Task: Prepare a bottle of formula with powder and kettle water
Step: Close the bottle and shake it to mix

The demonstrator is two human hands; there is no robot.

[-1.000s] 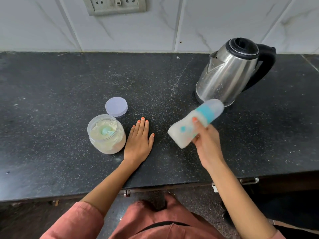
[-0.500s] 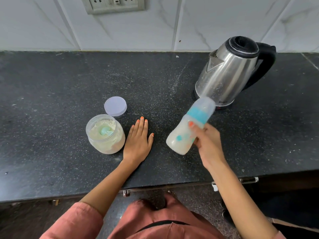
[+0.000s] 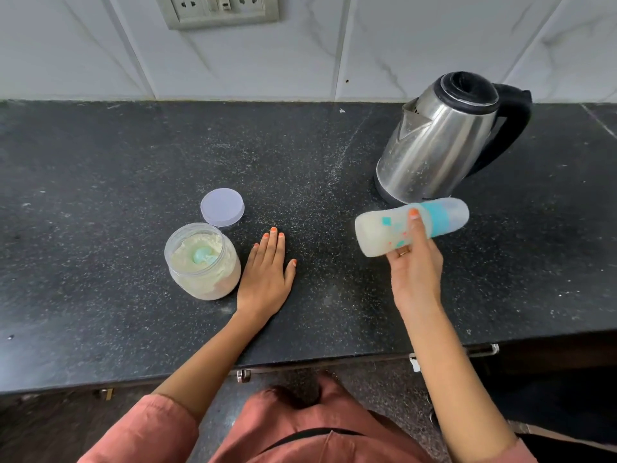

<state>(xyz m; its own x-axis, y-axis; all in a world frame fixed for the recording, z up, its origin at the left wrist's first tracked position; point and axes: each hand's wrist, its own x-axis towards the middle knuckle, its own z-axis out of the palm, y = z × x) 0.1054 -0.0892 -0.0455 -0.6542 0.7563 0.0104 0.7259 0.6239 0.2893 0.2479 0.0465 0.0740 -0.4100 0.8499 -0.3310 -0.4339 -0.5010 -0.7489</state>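
Through the head camera I look down on a dark speckled stone countertop that runs the full width of the picture. It meets a wall of pale marbled tiles at the back, where a socket plate is cut off by the top edge. A faint dusting of pale powder streaks the stone between the middle of the counter and the kettle. Below the front lip I can make out a metal drawer handle and a dim floor, with pink sleeves and clothing at the bottom. A steel kettle with a black lid and handle stands at the back right, spout facing left. Left of centre sits an open clear jar of cream powder with a teal scoop sunk in it, and its round pale lid lies flat on the stone just behind it. The left hand lies palm down on the counter with straight fingers, holding nothing, just beside the jar; I cannot tell whether it touches the glass. The right hand grips the baby bottle around its middle and holds it above the counter, tipped almost level. Its milky base points left and its teal collar and clear cap point right. From this angle the bottle's cap end overlaps the kettle's lower edge, and the curled fingers hide part of the bottle's printed body.
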